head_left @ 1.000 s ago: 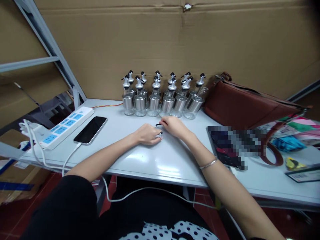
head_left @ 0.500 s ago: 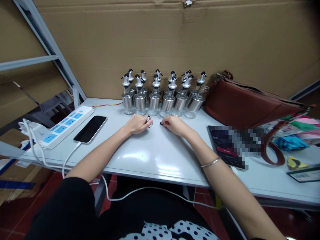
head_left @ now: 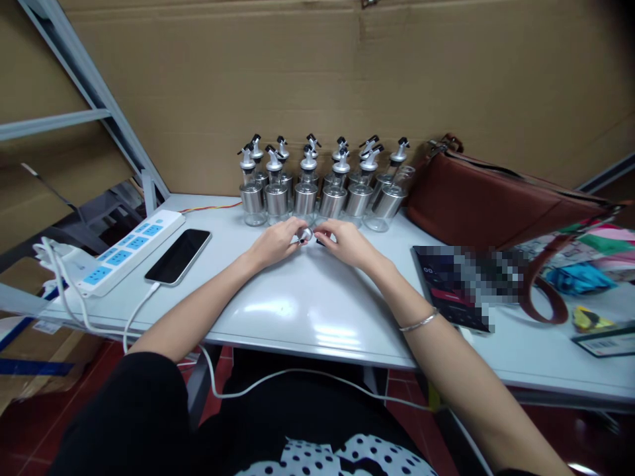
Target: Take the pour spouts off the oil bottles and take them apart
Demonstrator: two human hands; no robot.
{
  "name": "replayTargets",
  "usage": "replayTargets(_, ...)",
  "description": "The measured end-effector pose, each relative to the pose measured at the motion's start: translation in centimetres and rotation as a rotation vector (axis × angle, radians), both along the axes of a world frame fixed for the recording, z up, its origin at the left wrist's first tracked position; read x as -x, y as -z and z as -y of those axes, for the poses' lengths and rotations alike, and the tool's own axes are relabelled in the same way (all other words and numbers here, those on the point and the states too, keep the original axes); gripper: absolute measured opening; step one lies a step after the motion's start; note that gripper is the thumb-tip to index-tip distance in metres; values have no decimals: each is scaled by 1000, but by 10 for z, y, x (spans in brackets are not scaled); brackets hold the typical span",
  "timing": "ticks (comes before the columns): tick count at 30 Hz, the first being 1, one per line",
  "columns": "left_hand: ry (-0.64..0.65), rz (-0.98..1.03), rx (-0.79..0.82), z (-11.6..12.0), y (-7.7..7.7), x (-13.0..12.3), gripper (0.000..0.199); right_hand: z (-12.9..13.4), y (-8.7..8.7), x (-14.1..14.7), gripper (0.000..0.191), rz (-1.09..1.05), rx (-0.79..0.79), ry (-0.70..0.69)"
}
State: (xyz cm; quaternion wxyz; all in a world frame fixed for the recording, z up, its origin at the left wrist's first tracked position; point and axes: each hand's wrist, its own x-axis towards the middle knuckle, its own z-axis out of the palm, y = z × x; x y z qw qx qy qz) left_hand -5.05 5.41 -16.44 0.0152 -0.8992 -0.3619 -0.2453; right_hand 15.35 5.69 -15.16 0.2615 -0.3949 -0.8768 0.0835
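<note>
My left hand (head_left: 276,243) is closed around a small silver pourer spout (head_left: 306,235), held just above the table in front of the bottles. Facing it, my right hand (head_left: 346,244) pinches a small black piece (head_left: 320,242), mostly covered by the fingertips. The two hands are close together, with a narrow gap between their fingertips. Behind them stand several oil bottles (head_left: 306,193) of glass with steel sleeves, in two rows, topped with silver and black pourers. The front bottle at the right end (head_left: 387,203) has a bare glass neck.
On the left lie a white power strip (head_left: 129,254) and a phone (head_left: 178,256) with a white cable. To the right are a brown bag (head_left: 491,198), a partly blurred tablet (head_left: 446,291) and a yellow item (head_left: 592,320). Cardboard (head_left: 208,79) rises behind the table (head_left: 297,317).
My left hand has turned, bringing the silver pourer's round part into view toward the right hand. The right hand has shifted slightly up and left, and the fingertips are closer together.
</note>
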Motion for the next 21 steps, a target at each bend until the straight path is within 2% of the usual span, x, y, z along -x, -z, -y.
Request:
replayTargets(4, -28, -91, -107, 2, -2, -1, 25, 9, -7, 7, 20, -5, -108, -20)
replayTargets(7, -69, -143, -133, 3, -2, -2, 22, 14, -9, 10, 21, 3, -131, -43)
replayTargets(10, -65, -148, -145, 4, -2, -3, 22, 16, -8, 13, 21, 15, -94, -60)
replayTargets(15, -77, -119, -187, 7, -3, -7, 28, 13, -3, 16, 29, -20, -22, 27)
replayTargets(21, -95, -17, -290, 8, -2, -12, 23, 6, 1, 14, 38, -54, 74, 52)
